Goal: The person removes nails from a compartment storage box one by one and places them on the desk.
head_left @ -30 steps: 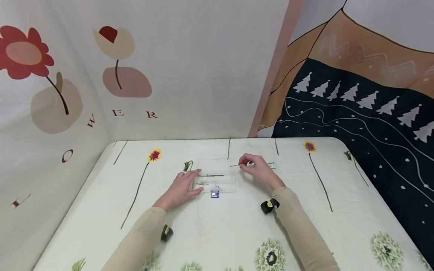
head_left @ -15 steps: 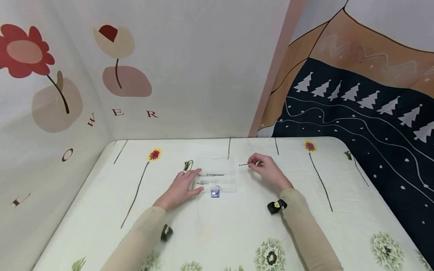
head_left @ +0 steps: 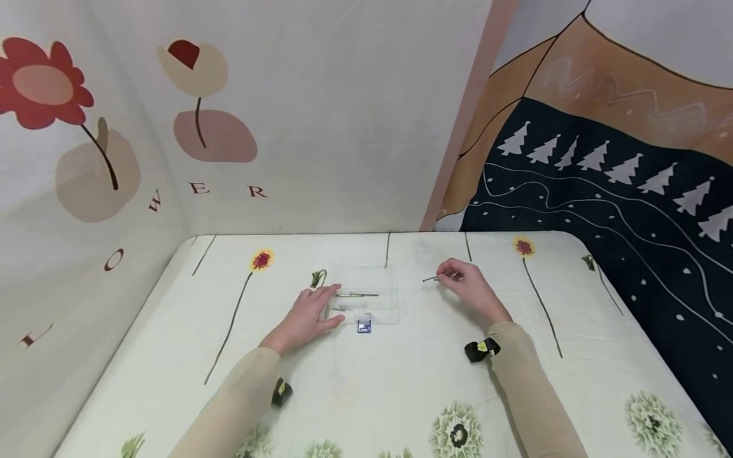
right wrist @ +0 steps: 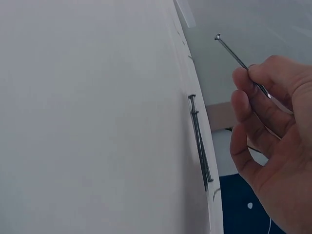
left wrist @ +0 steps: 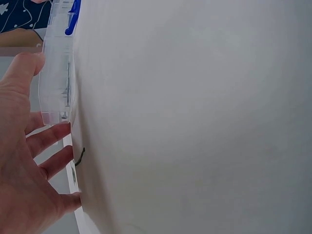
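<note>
A clear plastic box (head_left: 391, 308) with its lid laid back and a blue latch (head_left: 363, 326) sits mid-table. My left hand (head_left: 306, 320) holds its left end, thumb at the near side and fingers at the other; the left wrist view shows the thumb (left wrist: 24, 68) against the wall. Thin nails (head_left: 357, 295) lie inside the compartments. To the right of the box, my right hand (head_left: 468, 287) pinches a long nail (right wrist: 234, 56) between thumb and fingertips, its flat head pointing away from the palm. Below that hand, other long nails (right wrist: 199, 139) lie side by side on the table.
A white cloth (head_left: 366, 394) printed with flowers and stems covers the table. Behind it hangs a pale curtain (head_left: 332, 127), with a dark tree-patterned cloth (head_left: 572, 184) on the right. A black strap device (head_left: 482, 350) is on my right wrist.
My right hand has moved right, away from the box, carrying the nail, and now hangs over the loose nails. The left hand and the box have stayed put.
</note>
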Motion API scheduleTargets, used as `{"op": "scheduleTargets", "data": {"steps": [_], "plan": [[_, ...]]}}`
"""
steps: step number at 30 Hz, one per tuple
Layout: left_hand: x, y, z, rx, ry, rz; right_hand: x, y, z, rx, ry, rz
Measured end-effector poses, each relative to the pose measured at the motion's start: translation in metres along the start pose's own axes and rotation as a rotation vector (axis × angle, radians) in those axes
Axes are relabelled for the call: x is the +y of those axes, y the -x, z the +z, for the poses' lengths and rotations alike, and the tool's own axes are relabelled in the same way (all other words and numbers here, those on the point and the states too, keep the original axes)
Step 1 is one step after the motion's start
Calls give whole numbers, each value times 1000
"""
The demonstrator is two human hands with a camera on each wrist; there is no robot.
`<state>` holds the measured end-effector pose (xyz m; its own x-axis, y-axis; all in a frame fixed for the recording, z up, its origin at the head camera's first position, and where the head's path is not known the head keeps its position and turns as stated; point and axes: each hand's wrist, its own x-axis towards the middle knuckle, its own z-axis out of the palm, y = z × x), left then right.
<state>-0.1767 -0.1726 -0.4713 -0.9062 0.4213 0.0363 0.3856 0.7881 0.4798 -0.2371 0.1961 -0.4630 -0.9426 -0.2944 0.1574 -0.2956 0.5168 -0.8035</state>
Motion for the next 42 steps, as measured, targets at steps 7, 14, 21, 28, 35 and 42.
{"op": "scheduleTargets", "data": {"steps": [7,14,21,28,35,42], "plan": [[0,0,0,4,1,8,5,7,-12,-2,13,30],[0,0,-1,0,3,5,12,12,-19,-10,72,33],[-1,-1,0,-5,4,-6,19,15,-24,-33,118,51],[-2,0,1,0,-5,0,22,18,-28,-43,125,77],[-1,0,1,-2,-3,6,24,19,-30,-48,130,94],[-1,0,1,1,0,6,25,20,-32,-27,129,100]]}}
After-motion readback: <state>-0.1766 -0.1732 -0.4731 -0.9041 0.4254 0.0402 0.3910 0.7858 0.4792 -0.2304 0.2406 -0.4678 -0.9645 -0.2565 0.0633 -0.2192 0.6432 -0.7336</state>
